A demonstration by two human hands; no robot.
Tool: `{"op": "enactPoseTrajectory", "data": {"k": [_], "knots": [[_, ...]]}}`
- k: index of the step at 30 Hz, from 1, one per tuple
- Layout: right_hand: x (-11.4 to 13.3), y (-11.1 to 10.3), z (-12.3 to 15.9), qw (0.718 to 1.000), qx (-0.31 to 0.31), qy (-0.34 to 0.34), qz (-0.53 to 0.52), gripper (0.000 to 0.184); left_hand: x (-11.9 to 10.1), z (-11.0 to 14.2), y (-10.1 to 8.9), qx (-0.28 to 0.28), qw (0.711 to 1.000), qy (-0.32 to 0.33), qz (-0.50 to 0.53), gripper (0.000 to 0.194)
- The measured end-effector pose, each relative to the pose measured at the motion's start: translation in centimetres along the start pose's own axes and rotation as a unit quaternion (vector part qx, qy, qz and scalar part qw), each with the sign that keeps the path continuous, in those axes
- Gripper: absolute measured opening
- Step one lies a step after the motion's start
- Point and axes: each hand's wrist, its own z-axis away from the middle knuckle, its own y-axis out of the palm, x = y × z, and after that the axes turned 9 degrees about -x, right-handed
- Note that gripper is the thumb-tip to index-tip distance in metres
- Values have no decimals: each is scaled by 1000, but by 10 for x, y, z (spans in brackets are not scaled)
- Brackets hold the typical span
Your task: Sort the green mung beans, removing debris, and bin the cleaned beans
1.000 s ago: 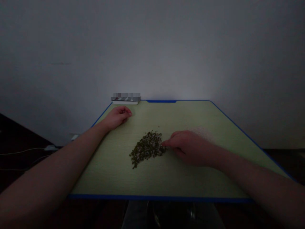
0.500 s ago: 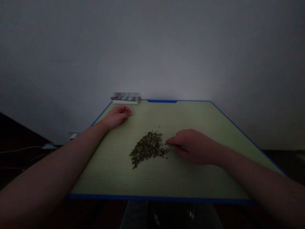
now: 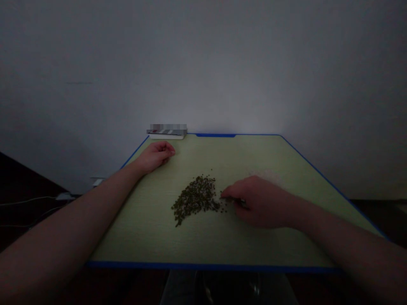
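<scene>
A loose pile of small dark green and pale grains (image 3: 195, 196) lies on the pale yellow-green table (image 3: 152, 241); their exact kind is too small to tell. My right hand (image 3: 254, 201) is at the pile's right edge, index finger stretched out and its tip down among a few stray grains. A gap shows between that finger and the thumb below; the other fingers are mostly hidden. At the far left of the table rests my left hand (image 3: 155, 156), fingers curled in toward the thumb, with nothing visible in them.
A shallow white box (image 3: 167, 136) with a blurred top stands at the far left corner. Blue edging (image 3: 216, 265) runs round the table, and a plain wall (image 3: 210, 76) rises behind. White cables (image 3: 65, 196) hang left of the table. A faint pale patch (image 3: 267, 174) shows behind my right hand.
My right hand has shifted slightly toward me, with a few grains now apart from the pile near its fingertip. My left hand has stayed in place.
</scene>
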Motion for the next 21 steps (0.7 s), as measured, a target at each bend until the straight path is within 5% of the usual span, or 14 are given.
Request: {"op": "enactPoseTrajectory", "data": {"k": [11,21], "knots": [[-6,-21,8,991,111,48,59,10,-3,1,1,9,1000,10,9,13],[-7,-20,7,991,120,46,30,12,-6,2,1,3,1000,4,-6,11]]}}
